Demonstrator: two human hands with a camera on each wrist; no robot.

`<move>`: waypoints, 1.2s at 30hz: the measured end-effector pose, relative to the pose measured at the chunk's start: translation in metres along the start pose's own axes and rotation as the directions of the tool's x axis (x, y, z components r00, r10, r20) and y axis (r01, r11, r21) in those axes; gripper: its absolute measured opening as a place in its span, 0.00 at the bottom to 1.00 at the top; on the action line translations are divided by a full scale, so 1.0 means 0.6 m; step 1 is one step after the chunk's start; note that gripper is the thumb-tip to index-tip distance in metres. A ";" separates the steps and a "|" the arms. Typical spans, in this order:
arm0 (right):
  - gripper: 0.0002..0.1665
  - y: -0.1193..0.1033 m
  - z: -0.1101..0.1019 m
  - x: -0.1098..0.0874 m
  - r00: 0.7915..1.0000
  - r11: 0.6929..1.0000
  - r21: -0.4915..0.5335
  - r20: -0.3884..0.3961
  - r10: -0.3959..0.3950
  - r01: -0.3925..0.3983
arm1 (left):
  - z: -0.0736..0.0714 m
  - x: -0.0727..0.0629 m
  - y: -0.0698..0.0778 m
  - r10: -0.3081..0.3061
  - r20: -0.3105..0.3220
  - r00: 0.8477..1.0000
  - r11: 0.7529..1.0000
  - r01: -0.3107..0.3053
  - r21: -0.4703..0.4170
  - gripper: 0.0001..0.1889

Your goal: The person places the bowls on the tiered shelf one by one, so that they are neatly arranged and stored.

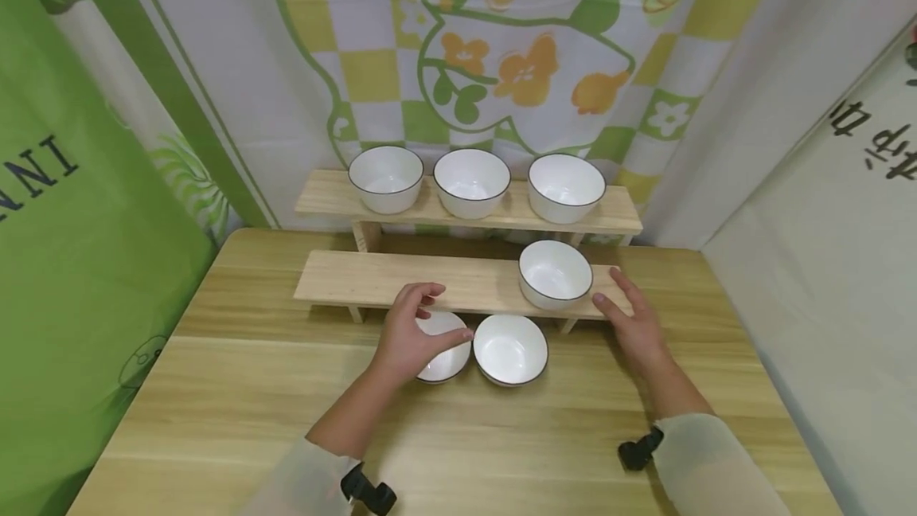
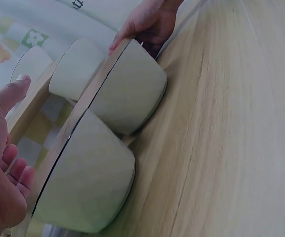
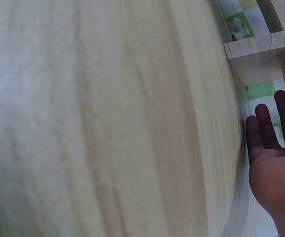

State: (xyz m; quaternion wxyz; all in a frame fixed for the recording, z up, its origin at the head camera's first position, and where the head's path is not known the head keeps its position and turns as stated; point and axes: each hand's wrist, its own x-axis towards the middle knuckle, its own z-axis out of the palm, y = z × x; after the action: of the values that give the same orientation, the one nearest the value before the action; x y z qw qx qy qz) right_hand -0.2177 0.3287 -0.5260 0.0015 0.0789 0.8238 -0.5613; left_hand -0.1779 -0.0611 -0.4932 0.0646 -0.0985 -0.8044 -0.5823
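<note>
My left hand (image 1: 410, 334) is above the left of two white, dark-rimmed bowls (image 1: 446, 361) on the table, partly covering it. Its thumb stretches over that bowl and its other fingers bend loosely, with nothing held. The second bowl (image 1: 511, 349) stands close to the right. Another white bowl (image 1: 555, 273) sits toward the right of the lower wooden shelf (image 1: 408, 277). Beside it, at the shelf's right end, is my right hand (image 1: 640, 329), thumb near the bowl. In the right wrist view, the right hand (image 3: 275, 163) has fairly straight fingers and an empty palm.
Three more white bowls, a left one (image 1: 387, 181), a middle one (image 1: 472, 185) and a right one (image 1: 566, 189), stand on the upper shelf (image 1: 325, 193). Behind it hangs a patterned cloth (image 1: 372, 78). A green cloth (image 1: 93, 181) borders the wooden table (image 1: 236, 412) on the left.
</note>
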 end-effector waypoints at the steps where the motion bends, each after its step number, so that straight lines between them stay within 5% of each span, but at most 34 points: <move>1: 0.49 0.001 0.001 0.001 1.000 1.000 0.004 0.003 0.004 -0.004 | -0.005 -0.002 -0.003 0.007 -0.004 1.000 1.000 -0.007 0.005 0.39; 19: 0.49 0.009 0.002 0.006 1.000 0.999 0.045 -0.006 0.024 -0.024 | -0.046 -0.031 -0.034 0.003 -0.001 1.000 0.998 -0.003 0.063 0.40; 36: 0.49 0.001 0.004 -0.001 1.000 0.999 0.049 -0.009 0.004 -0.004 | -0.059 -0.060 -0.066 -0.111 0.075 0.991 0.978 0.095 0.186 0.55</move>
State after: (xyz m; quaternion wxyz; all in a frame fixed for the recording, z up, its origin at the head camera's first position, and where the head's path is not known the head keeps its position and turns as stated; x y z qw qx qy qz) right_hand -0.2175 0.3268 -0.5272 -0.0031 0.0831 0.8096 -0.5811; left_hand -0.1524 -0.1098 -0.5268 0.0088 -0.0751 -0.8603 -0.5042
